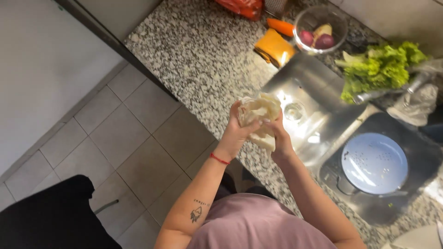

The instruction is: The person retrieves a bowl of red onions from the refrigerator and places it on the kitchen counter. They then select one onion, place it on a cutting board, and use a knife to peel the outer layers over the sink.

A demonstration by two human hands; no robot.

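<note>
Over sink, hands cupping cabbage

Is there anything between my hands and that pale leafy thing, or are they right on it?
Nothing visible is between them. The left hand and right hand both grip the pale leafy bundle directly, above the sink's edge.
</note>
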